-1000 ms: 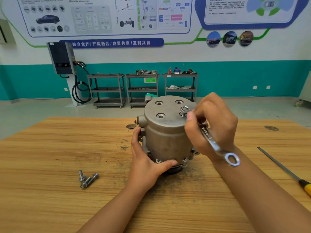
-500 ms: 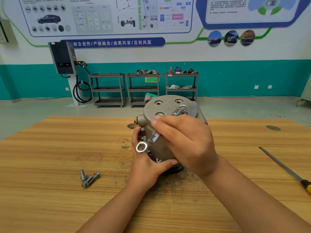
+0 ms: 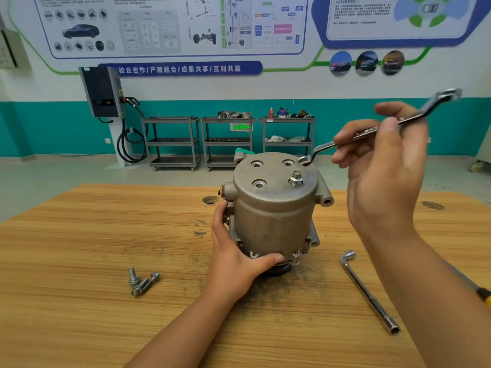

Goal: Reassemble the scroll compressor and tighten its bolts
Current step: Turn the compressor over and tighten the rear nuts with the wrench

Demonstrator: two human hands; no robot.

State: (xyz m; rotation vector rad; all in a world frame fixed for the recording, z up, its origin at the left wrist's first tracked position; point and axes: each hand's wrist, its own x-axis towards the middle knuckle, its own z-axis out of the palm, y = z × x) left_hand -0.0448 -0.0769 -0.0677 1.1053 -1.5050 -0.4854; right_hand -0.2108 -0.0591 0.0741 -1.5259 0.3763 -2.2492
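So, left hand (image 3: pixel 236 258) has its fingers (image 3: pixel 220 216) wrapped round the compressor (image 3: pixel 273 213) base to steady it; right hand (image 3: pixel 385 181) pinches the wrench (image 3: pixel 372 131) just off the seated bolt (image 3: pixel 296 179), probably for another bite.

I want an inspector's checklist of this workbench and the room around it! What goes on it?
Surface: wooden table, dark scuffs near the middle.
Job's things: compressor stands upright; one bolt in its top, three holes empty; loose bolts lie to its left.
Clutter: L-shaped socket wrench and yellow-handled screwdriver lie on the right.
Hands: left hand grips the compressor's base; right hand pinches a spanner, its ring end off the bolt.
Cables: black hose hangs coiled at the wall charger.
Surroundings: three metal shelf carts, wall posters.
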